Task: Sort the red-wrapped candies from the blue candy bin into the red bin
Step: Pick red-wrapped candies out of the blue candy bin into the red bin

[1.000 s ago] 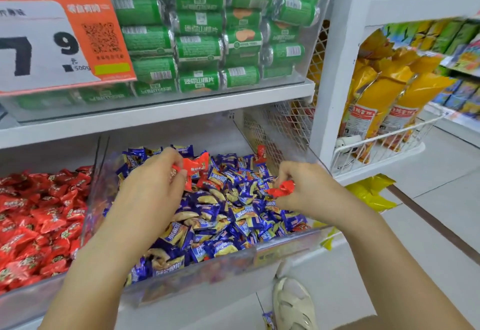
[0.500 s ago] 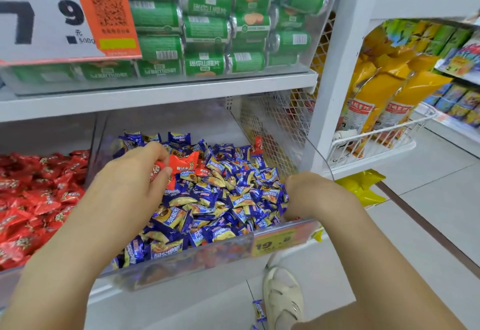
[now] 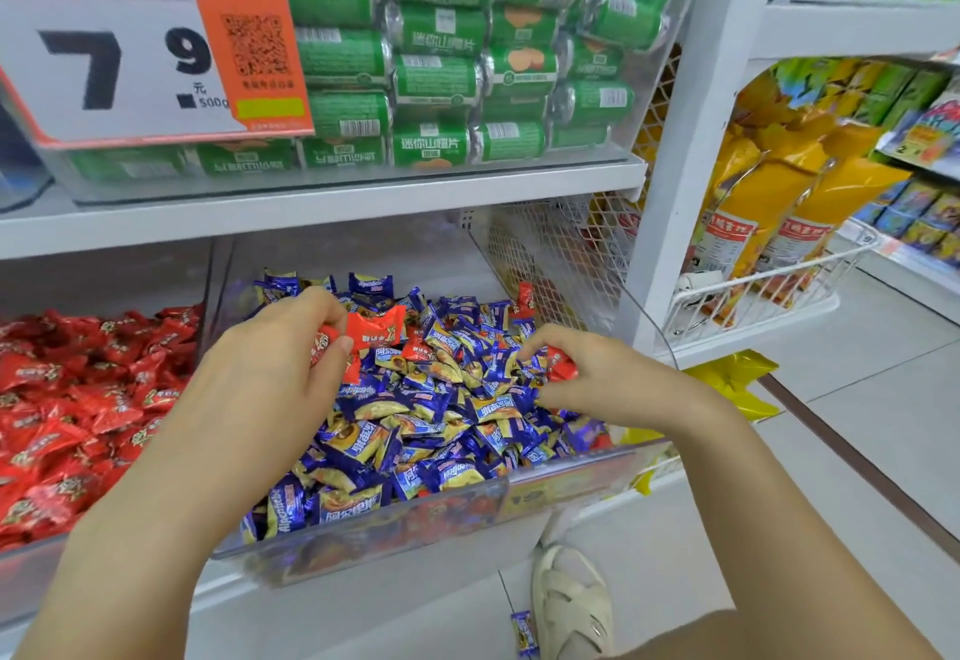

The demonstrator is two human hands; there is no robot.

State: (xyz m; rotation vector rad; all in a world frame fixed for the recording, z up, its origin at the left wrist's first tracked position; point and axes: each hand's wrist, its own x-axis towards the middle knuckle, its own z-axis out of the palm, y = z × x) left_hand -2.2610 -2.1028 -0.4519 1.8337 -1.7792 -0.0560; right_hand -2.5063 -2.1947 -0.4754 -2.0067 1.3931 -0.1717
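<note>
- Left hand [image 3: 270, 379] — mine, over the left half of the blue candy bin [image 3: 363, 550]; thumb and fingers curled round a small bunch of red-wrapped candies [image 3: 371, 334], which stick out to the right of my fingertips, above the blue pile.
- Right hand [image 3: 602, 379] — mine, over the right half of the same bin; fingers curled, pinching one red candy [image 3: 561, 363] at the fingertips, just above the blue wrappers.
- Blue candies [image 3: 415, 431] — heaped in the clear bin, filling it between and beneath both hands.
- Stray red candy [image 3: 524, 293] — at the far right corner of the blue bin, against the mesh wall, well apart from either hand.
- Red bin [image 3: 78, 399] — just left of the blue bin, full of red wrappers, beside my left forearm.
- Green packets [image 3: 441, 72] — stacked in a clear tray on the shelf above.
- Price card [image 3: 130, 51] — white and orange, reading 7.9, on the front of that tray.
- Yellow bags [image 3: 779, 212] — upright in a white wire basket [image 3: 753, 296] to the right.
- Blue candy on the floor [image 3: 523, 633] — lying beside my pale sandal [image 3: 569, 607].
</note>
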